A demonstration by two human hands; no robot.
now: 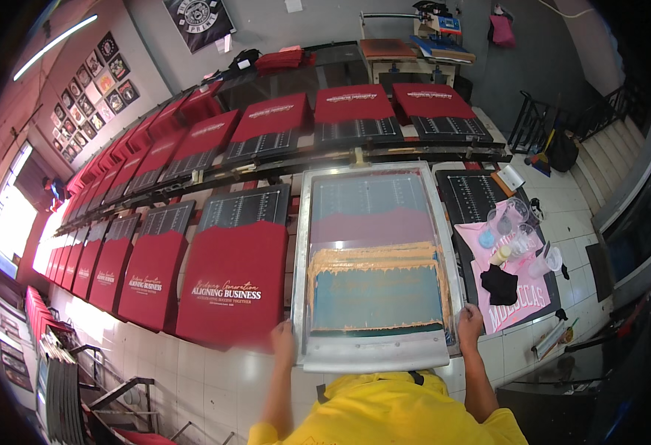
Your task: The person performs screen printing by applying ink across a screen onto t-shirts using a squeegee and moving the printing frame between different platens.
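A silver-edged screen printing frame (301, 230) lies in front of me over one board of the near row. Orange-yellow ink (373, 256) streaks its mesh around a blue-green area, and a red shirt shows faintly through the upper part. A wide silver-grey strip (376, 354) runs along the frame's near end. My left hand (283, 343) is closed at the frame's lower left edge, slightly blurred. On the opposite edge my right hand (471, 321) is closed around the frame's side. Just left of the frame, a red shirt (229, 267) with white and gold lettering covers a black board.
More red shirts (351, 104) lie on boards in two long rows, divided by a rail (266, 167). To the right, a board carries a pink shirt (514, 311), plastic cups (517, 211) and a black cloth (499, 285). A rack (62, 393) stands at the lower left.
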